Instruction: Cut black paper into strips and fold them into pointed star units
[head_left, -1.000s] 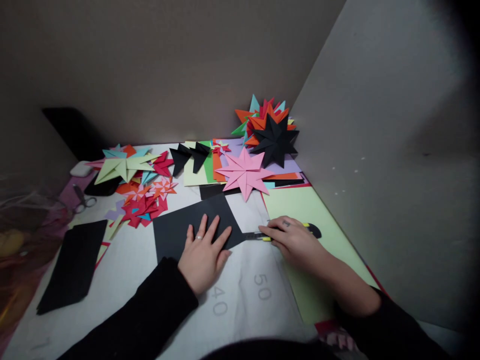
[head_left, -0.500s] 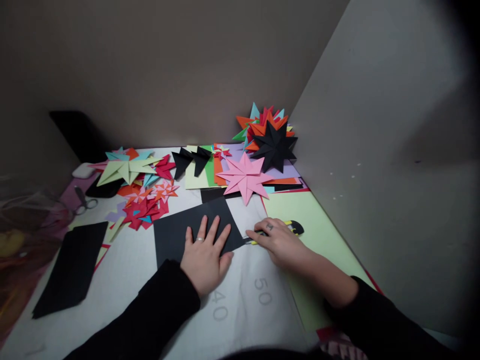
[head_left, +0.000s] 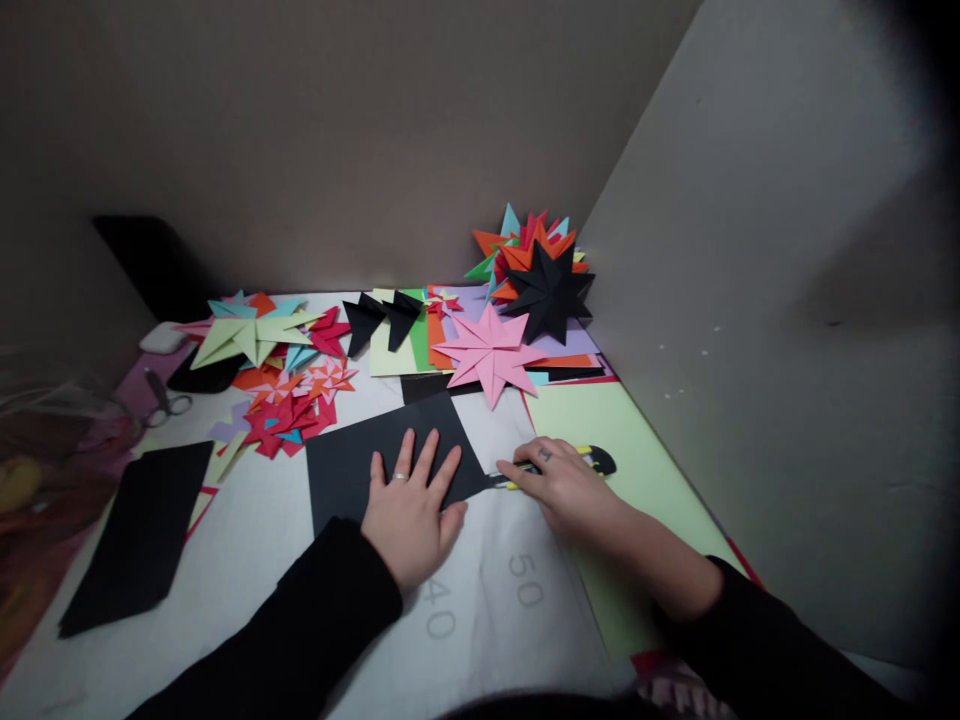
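A sheet of black paper (head_left: pixel 337 465) lies flat at the middle of the table. My left hand (head_left: pixel 414 525) presses on it, palm down with the fingers spread. My right hand (head_left: pixel 566 490) is closed around a yellow and black utility knife (head_left: pixel 602 460), whose blade end touches or nearly touches the sheet's right corner. Part of the knife's body is hidden under my fingers. Just beyond the sheet rests a pink folded paper star (head_left: pixel 491 355).
At the left lie a stack of black paper (head_left: pixel 142 535), scissors (head_left: pixel 166 402) and a pile of small folded stars (head_left: pixel 281 420). A black star (head_left: pixel 551 290) leans among others at the back right. Pale green paper (head_left: pixel 622 440) lies along the right wall (head_left: pixel 780 330).
My right hand and the knife have shifted slightly to the right, away from the sheet. The left hand stays in place on the paper.
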